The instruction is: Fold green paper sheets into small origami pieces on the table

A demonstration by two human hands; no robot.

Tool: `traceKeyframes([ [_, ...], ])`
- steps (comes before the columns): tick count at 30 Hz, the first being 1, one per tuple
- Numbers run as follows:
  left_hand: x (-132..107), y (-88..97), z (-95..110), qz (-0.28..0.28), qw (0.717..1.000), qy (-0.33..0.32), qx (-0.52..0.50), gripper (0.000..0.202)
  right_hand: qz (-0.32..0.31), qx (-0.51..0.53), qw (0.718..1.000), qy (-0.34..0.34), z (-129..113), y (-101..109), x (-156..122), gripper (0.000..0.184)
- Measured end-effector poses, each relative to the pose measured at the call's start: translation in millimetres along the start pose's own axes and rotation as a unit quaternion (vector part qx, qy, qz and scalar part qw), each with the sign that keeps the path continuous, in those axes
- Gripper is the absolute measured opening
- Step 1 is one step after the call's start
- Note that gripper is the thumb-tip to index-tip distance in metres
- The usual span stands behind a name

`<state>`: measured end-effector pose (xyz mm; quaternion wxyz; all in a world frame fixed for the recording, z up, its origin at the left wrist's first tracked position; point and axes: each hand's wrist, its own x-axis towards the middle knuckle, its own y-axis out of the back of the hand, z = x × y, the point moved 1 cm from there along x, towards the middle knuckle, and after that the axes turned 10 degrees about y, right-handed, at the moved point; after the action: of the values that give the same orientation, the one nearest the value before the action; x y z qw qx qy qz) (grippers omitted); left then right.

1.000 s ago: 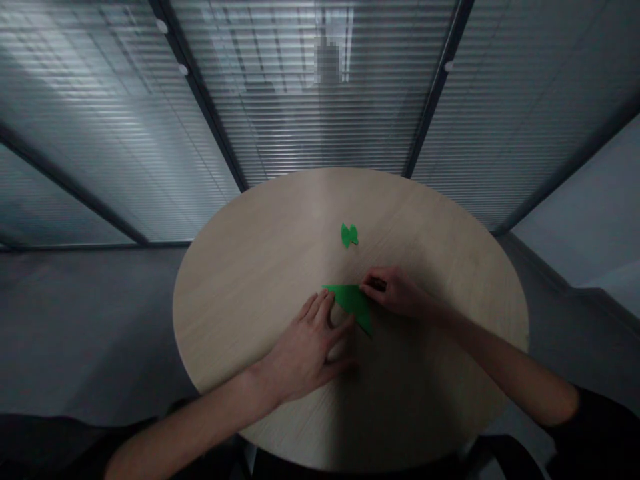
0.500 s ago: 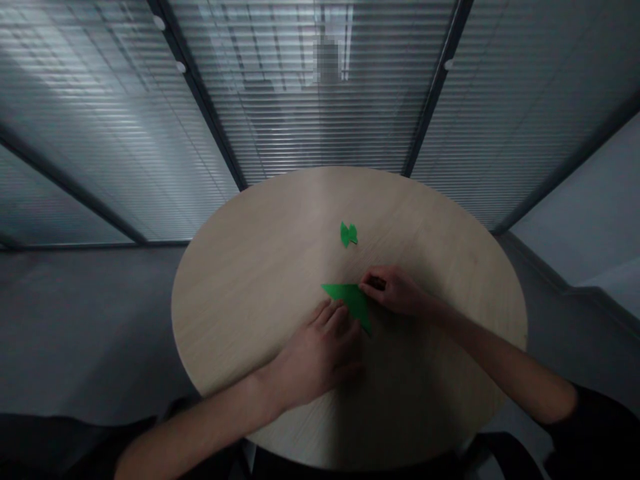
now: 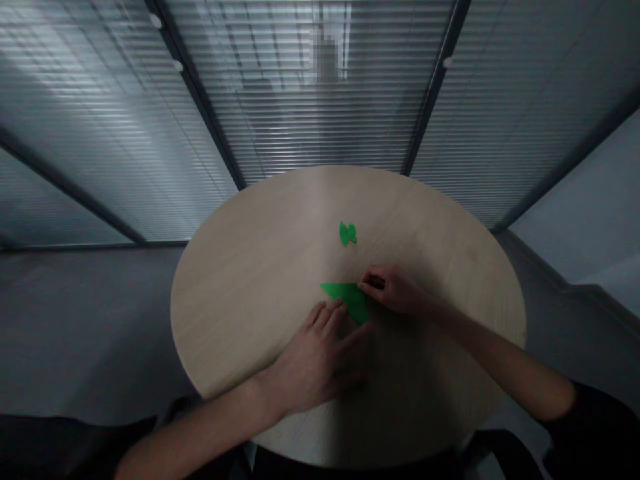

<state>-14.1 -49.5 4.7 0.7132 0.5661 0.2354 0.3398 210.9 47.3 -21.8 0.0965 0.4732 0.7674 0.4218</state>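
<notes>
A green paper (image 3: pixel 354 297), folded to a triangle, lies flat on the table with its long tip pointing left. My left hand (image 3: pixel 325 353) rests over its near edge, fingers spread, the fingertips touching the sheet and covering part of that edge. At the top right corner of the triangle, my right hand (image 3: pixel 387 287) pinches the paper between thumb and forefinger, its other fingers curled. Beyond both hands sits a small green folded paper butterfly (image 3: pixel 348 233), touched by neither.
The round wooden table (image 3: pixel 240 267) carries these papers. Glass panels with blinds (image 3: pixel 320 127) stand right behind its far edge, framed by dark posts. Grey floor (image 3: pixel 90 320) shows on the left, and a pale wall (image 3: pixel 590 193) rises on the right.
My left forefinger has stretched out to the right, over the near right tip of the paper. My right hand keeps its pinch at the same corner.
</notes>
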Motion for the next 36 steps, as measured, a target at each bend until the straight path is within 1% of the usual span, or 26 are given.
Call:
traceKeyframes([
  [2, 2, -1.9, 2, -0.009, 1.000, 0.023, 0.010, 0.072, 0.001, 0.001, 1.000, 0.001, 0, 0, 0, 0.016],
  [4, 2, -3.6, 5, -0.015, 0.999, 0.031, 0.015, 0.072, 0.001, 0.004, 1.000, 0.003, -1, 1, 0, 0.016],
  [9, -2, -3.1, 8, -0.019, 1.000, 0.015, 0.006, 0.065, 0.002, 0.000, 1.000, 0.000, -2, 1, 1, 0.016],
  [12, -5, -0.7, 7, -0.026, 1.000, 0.011, 0.001, 0.064, 0.003, 0.005, 1.000, 0.003, -1, 0, 0, 0.016],
  [15, -4, 0.1, 5, -0.021, 1.000, 0.005, -0.001, 0.065, 0.002, 0.007, 1.000, 0.007, -1, 0, 0, 0.017],
  [18, 1, -0.1, 1, 0.008, 1.000, 0.001, 0.003, 0.065, 0.004, 0.003, 1.000, 0.006, -2, 1, 1, 0.018],
  [22, 8, -1.3, -6, 0.040, 0.998, 0.040, 0.006, 0.048, 0.002, 0.002, 1.000, -0.001, -3, 1, 0, 0.015],
  [23, 10, -2.0, -9, 0.051, 0.998, 0.035, 0.009, 0.047, 0.002, 0.004, 1.000, -0.001, -2, 1, 0, 0.015],
  [25, 12, -3.5, -16, 0.079, 0.996, 0.027, 0.014, 0.049, 0.003, 0.010, 1.000, 0.000, -2, 1, 0, 0.015],
  [27, 15, -4.5, -27, 0.113, 0.992, 0.049, -0.020, 0.053, 0.009, 0.025, 1.000, 0.006, -1, 0, 0, 0.016],
  [29, 20, -4.2, -39, 0.158, 0.979, 0.098, -0.085, 0.061, 0.025, 0.061, 0.998, 0.013, -2, 1, 1, 0.018],
  [30, 23, -3.6, -45, 0.179, 0.967, 0.126, -0.134, 0.064, 0.035, 0.089, 0.995, 0.014, -3, 1, 1, 0.020],
  [31, 28, -3.0, -51, 0.189, 0.949, 0.159, -0.198, 0.066, 0.045, 0.120, 0.992, 0.012, -4, 2, 1, 0.023],
  [32, 32, -2.2, -56, 0.192, 0.922, 0.189, -0.277, 0.066, 0.056, 0.152, 0.987, 0.008, -5, 3, 2, 0.026],
  [33, 37, -1.3, -60, 0.193, 0.886, 0.216, -0.361, 0.064, 0.066, 0.180, 0.981, 0.004, -7, 3, 2, 0.029],
  [34, 42, -0.5, -63, 0.174, 0.855, 0.230, -0.432, 0.059, 0.075, 0.205, 0.976, -0.001, -8, 4, 3, 0.030],
  [35, 47, 0.5, -64, 0.146, 0.830, 0.229, -0.487, 0.048, 0.082, 0.227, 0.970, -0.007, -10, 5, 3, 0.032],
  [36, 51, 1.4, -63, 0.108, 0.815, 0.219, -0.525, 0.039, 0.088, 0.245, 0.965, -0.012, -11, 6, 3, 0.033],
])
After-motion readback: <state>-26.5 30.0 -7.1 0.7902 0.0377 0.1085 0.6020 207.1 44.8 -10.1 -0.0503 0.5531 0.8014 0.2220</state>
